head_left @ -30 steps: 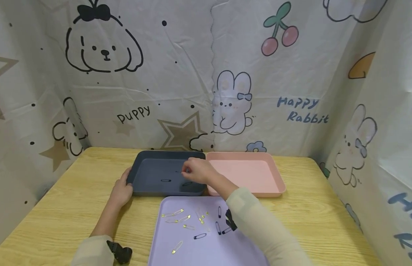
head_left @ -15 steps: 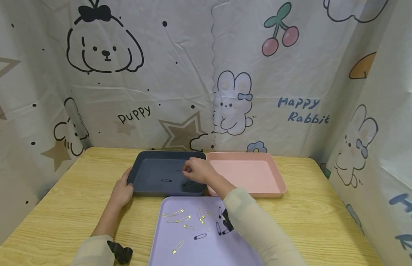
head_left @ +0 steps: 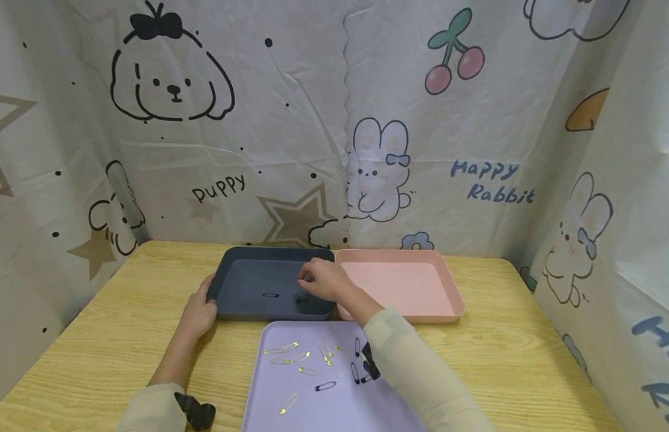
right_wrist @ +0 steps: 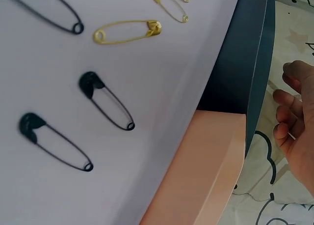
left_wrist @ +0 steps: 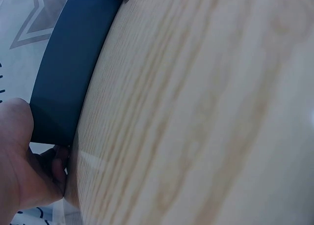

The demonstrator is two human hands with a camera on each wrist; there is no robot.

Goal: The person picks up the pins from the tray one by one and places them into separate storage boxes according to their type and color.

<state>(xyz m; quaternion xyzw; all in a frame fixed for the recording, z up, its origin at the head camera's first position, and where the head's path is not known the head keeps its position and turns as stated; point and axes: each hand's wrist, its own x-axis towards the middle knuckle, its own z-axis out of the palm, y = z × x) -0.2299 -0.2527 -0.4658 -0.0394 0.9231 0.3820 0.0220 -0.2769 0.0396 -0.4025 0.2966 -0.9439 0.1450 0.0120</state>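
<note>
At the left side of the dark blue-grey tray (head_left: 242, 279), my left hand (head_left: 198, 312) grips the edge; the left wrist view has its thumb at the rim and curled fingers by the corner. Above that tray's right half hovers my right hand (head_left: 327, 281). Its fingers are loosely bent, and the right wrist view shows a gap between thumb and forefinger with nothing held. A black safety pin (head_left: 270, 295) lies on the dark tray's floor. Below the right hand is a blurred dark shape (head_left: 300, 299), seemingly another pin or its shadow.
A lilac tray (head_left: 307, 417) in front carries several gold safety pins (head_left: 288, 404) and black safety pins (right_wrist: 107, 101). Right of the dark tray stands a pink tray (head_left: 399, 282), nearly touching it. Printed cloth (head_left: 291, 138) walls off the wooden table (head_left: 518, 354) behind and at the sides.
A thin dark pin end visible at my right fingertips earlier is gone from them now, and the dark shape below the hand looks different. My left hand keeps its hold on the tray.
</note>
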